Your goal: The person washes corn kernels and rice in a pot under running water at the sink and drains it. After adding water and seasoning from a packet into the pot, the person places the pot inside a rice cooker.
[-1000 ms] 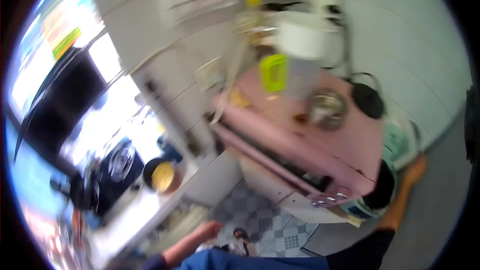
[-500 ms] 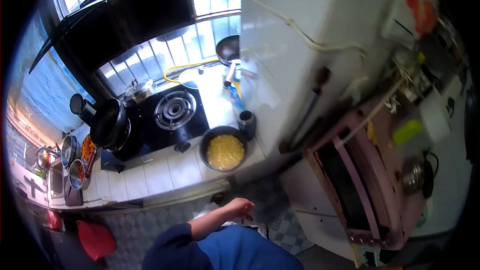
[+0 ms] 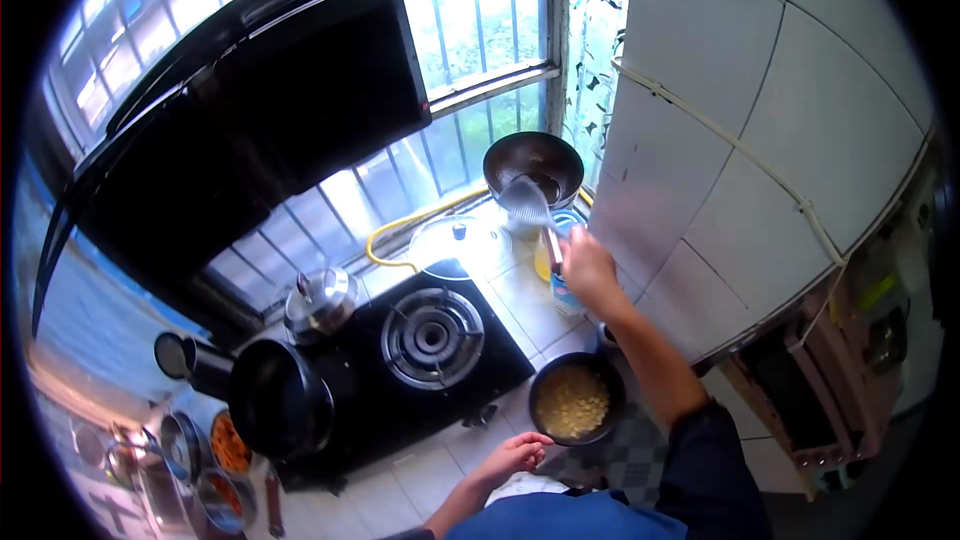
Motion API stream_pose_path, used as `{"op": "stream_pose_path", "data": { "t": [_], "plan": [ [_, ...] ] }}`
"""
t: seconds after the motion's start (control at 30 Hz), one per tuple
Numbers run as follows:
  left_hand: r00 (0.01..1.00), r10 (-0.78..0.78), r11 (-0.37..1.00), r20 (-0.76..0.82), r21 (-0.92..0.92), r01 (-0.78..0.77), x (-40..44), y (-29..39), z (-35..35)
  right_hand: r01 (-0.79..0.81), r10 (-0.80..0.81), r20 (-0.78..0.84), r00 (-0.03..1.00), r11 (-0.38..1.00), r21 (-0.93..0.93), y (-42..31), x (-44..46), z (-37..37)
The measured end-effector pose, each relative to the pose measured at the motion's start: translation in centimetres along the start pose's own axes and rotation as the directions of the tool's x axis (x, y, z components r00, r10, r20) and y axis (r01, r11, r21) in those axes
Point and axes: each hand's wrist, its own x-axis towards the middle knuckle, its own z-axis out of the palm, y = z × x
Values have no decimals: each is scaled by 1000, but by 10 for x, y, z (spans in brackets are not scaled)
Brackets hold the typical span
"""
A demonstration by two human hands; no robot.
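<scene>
My right hand (image 3: 590, 265) is closed around the handle of a slotted turner (image 3: 526, 202). The turner's grey head overlaps the front rim of a dark wok (image 3: 533, 162) by the window. My left hand (image 3: 518, 456) has its fingers curled, and its fingertips are close to the rim of a dark round pan (image 3: 573, 358). Whether they touch the rim or hold something is hard to see. Pale yellow diced food (image 3: 572, 402) in some liquid fills the pan, which sits at the counter's front edge.
The black gas stove (image 3: 350, 378) has a bare burner (image 3: 433, 338) and a black pan (image 3: 275, 395). A lidded steel pot (image 3: 322, 302) and a glass lid (image 3: 475, 245) stand behind. Bowls with orange food (image 3: 230, 442) are far left; a tiled wall (image 3: 700, 140) rises at right.
My right arm has come into view, reaching to the wok with the turner. My left hand is now close to the pan's rim. The view has shifted toward the window.
</scene>
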Motion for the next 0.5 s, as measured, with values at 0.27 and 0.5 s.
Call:
{"op": "stream_pose_path", "data": {
  "t": [0.27, 0.5],
  "plan": [
    [994, 47, 987, -94, -147, -61, -47, 8, -76, -222, 249, 51, 967, 924, -312, 18, 174, 97],
    [967, 88, 981, -237, -149, -126, -41, 1, -103, -350, 410, 148, 900, 882, -314, 20, 201, 114]
  ]
}}
